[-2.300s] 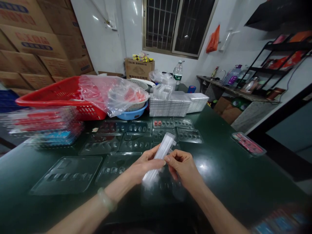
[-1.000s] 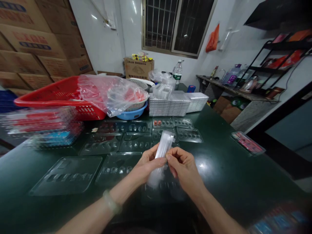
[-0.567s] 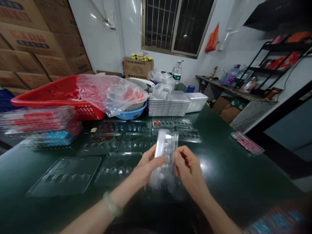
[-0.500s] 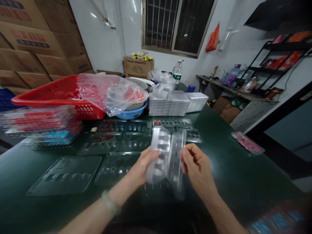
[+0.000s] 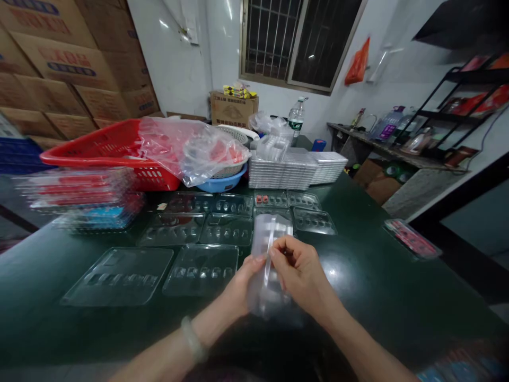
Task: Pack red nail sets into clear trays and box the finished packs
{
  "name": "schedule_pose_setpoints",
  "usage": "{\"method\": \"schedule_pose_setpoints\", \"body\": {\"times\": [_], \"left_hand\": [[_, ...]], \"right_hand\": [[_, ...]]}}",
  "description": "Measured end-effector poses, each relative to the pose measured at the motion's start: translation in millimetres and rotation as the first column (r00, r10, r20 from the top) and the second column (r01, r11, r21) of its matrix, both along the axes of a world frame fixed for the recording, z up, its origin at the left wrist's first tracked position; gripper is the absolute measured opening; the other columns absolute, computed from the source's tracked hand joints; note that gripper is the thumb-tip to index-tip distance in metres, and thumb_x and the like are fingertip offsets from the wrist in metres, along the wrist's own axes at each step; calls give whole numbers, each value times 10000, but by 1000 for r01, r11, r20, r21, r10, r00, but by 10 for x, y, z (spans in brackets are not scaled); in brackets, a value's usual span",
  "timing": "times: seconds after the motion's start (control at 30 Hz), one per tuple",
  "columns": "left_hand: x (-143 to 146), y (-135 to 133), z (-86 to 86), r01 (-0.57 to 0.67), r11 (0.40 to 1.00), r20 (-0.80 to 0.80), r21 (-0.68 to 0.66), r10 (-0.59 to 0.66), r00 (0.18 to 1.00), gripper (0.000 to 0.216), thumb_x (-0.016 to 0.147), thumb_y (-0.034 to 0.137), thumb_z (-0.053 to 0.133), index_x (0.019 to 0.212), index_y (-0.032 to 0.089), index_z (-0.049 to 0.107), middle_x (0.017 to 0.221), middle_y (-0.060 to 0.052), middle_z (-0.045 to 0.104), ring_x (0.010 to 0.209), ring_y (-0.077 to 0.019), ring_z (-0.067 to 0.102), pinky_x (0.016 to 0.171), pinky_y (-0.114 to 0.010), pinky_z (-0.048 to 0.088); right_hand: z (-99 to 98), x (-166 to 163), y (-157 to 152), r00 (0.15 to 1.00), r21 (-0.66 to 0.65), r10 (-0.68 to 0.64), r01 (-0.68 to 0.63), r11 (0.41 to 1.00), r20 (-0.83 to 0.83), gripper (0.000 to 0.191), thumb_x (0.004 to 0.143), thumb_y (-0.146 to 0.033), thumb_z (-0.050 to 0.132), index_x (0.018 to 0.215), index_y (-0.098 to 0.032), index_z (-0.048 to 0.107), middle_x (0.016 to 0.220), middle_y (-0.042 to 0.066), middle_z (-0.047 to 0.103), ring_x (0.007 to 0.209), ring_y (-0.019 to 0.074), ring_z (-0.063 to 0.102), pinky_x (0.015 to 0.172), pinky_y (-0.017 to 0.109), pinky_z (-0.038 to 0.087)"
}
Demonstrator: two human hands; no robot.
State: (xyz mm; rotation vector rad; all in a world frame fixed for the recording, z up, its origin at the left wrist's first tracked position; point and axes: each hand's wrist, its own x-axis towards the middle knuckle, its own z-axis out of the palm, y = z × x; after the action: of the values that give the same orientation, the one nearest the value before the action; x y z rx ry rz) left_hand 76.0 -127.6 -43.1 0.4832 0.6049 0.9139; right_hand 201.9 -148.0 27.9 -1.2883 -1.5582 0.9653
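Note:
My left hand [image 5: 243,284] grips a small stack of clear plastic blister trays [image 5: 260,239], thumb on the near face and the other fingers behind it. Over the stack's right side, my right hand [image 5: 296,268] pinches the edge of a tray between thumb and fingertips. The trays stand tilted up above the table, blurred by motion, so I cannot tell how many there are. Clear blister trays with moulded pockets lie in rows beyond and to the left, such as a front-left tray [image 5: 117,276]. One back tray [image 5: 270,199] has small red pieces in its pockets.
Stacked clear trays [image 5: 282,172] stand at the back of the green table [image 5: 377,307]. A red basket [image 5: 91,154], a plastic bag [image 5: 191,148] and a blue basin [image 5: 222,183] sit back left. Filled packs [image 5: 83,191] are piled left; another filled pack [image 5: 411,237] lies right.
My right hand has moved left, close to my left hand. The tray it held apart on the right is now against the stack. The view has shifted slightly left.

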Motion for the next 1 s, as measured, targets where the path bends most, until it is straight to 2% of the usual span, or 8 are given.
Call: {"method": "schedule_pose_setpoints", "body": {"times": [0.1,0.27,0.33,0.43,0.5,0.7,0.8,1.0], "left_hand": [[-18,-11,25,-70,993,-40,-94,67,997,304,632,338,689,824,119,600,675,-61,646,600,-200,609,569,-306,492],[2,-7,19,-145,987,-95,-73,138,986,295,584,267,730,815,148,591,655,-19,633,592,-174,598,551,-275,477],[8,-7,5,-128,989,-66,-75,123,990,266,578,293,718,743,126,593,613,-28,620,548,-169,583,526,-268,461],[-6,-18,2,-38,999,7,-25,39,999,274,608,351,670,683,98,600,534,-52,592,480,-183,559,495,-288,441],[-26,-27,13,-39,999,38,11,39,999,257,637,350,647,674,100,602,530,-57,595,485,-192,565,510,-302,449],[-71,-32,20,-6,994,90,113,-4,996,241,686,340,611,645,103,599,550,-89,622,536,-209,592,561,-310,463],[-74,-36,8,2,995,74,97,-10,997,224,702,326,598,660,106,594,559,-87,620,542,-209,590,569,-314,459],[-88,-58,22,-60,997,90,42,56,994,263,704,362,596,715,100,602,572,-73,604,546,-206,580,558,-314,457]], "right_hand": [[14,2,-44,999,-18,-35,35,999,-8,168,834,-261,462,693,-175,493,519,-58,418,449,55,375,430,167,305],[-14,-70,-64,1000,-10,0,0,1000,3,167,831,-258,479,699,-170,530,590,-46,474,459,38,379,429,156,305],[-13,-99,-58,998,-55,52,-53,997,-19,151,824,-266,497,723,-171,556,595,-44,502,441,37,401,422,156,319],[6,-106,-34,991,-155,105,-117,981,-84,126,797,-266,541,726,-169,577,542,-50,512,401,44,435,402,160,334],[14,-87,-9,987,-189,112,-132,973,-116,127,787,-256,555,702,-164,579,470,-57,494,380,55,446,395,163,339],[-29,-30,59,976,-216,151,-184,959,-158,180,808,-270,524,687,-152,584,438,-29,537,372,81,471,410,196,384],[-51,-38,60,977,-219,152,-182,959,-147,163,812,-252,507,717,-150,592,446,-28,539,374,86,477,412,204,396],[-66,-72,65,982,-193,145,-167,967,-122,100,775,-243,544,751,-158,591,524,-35,535,410,91,520,406,196,405]]}}
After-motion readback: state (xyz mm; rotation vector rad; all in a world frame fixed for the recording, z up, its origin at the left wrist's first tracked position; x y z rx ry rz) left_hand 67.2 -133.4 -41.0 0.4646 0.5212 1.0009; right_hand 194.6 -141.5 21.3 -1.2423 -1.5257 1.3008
